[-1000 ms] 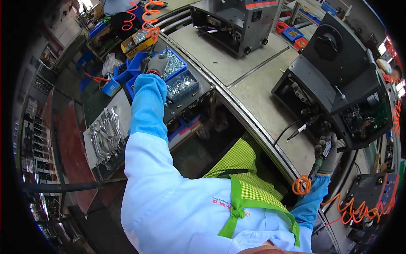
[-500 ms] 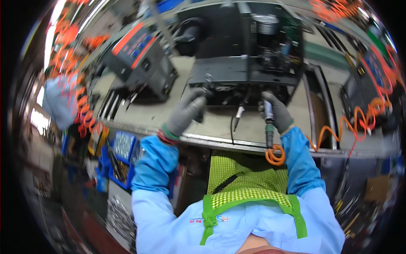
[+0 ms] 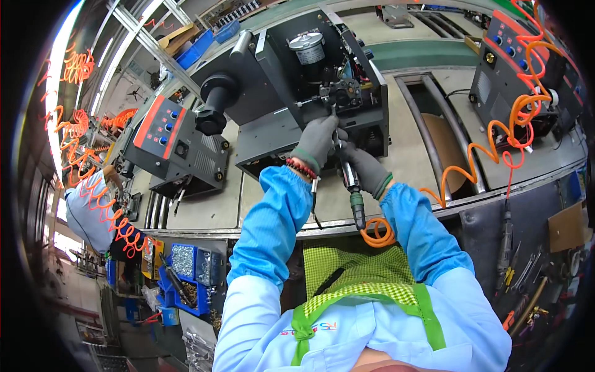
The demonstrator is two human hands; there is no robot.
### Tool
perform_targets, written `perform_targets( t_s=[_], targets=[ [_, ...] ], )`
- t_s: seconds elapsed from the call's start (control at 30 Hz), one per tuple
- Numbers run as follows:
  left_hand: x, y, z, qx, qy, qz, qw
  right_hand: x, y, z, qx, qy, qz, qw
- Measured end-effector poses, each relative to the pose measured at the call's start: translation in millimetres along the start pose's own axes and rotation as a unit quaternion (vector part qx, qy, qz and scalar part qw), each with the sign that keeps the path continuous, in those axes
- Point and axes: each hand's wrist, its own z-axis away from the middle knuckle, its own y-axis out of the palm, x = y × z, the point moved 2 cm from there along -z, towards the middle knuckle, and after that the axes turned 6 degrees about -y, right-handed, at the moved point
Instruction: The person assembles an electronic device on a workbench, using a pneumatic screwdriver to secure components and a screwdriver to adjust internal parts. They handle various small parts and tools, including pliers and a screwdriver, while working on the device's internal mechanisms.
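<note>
An open dark grey machine housing (image 3: 266,131) stands in front of me, with a silver-topped cylinder (image 3: 308,48) and a small black mechanism (image 3: 344,94) inside. My right hand (image 3: 367,167), in a grey glove, is closed around a silver air tool (image 3: 351,178) with a green collar and an orange hose. The tool points up toward the mechanism. Beside its head, my left hand (image 3: 317,142), also gloved, is closed at the housing's front edge. A thin metal piece shows at its fingertips; I cannot make out what it is.
A grey and orange machine (image 3: 176,139) stands to the left, another similar machine (image 3: 514,68) to the right. An orange coiled hose (image 3: 468,162) hangs across the bench at right. Blue parts bins (image 3: 189,294) sit below the bench at left. Metal rollers (image 3: 452,133) lie right of the housing.
Both hands have come together at the front of the housing, the left moving right and the right moving left with the air tool. The view has turned, and the housing appears tilted.
</note>
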Motion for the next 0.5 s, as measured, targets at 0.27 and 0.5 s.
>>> perform_targets(
  t_s=[0.27, 0.5],
  targets=[
    [5, -3, -13, -0.025, -0.028, -0.094, 0.995, 0, -6, -1, 0.008, -0.008, -0.002, 1.000],
    [5, -11, -17, -0.043, -0.015, -0.166, 0.985, 4, 0, 4, 0.003, 0.001, -0.032, 0.999]
  ],
)
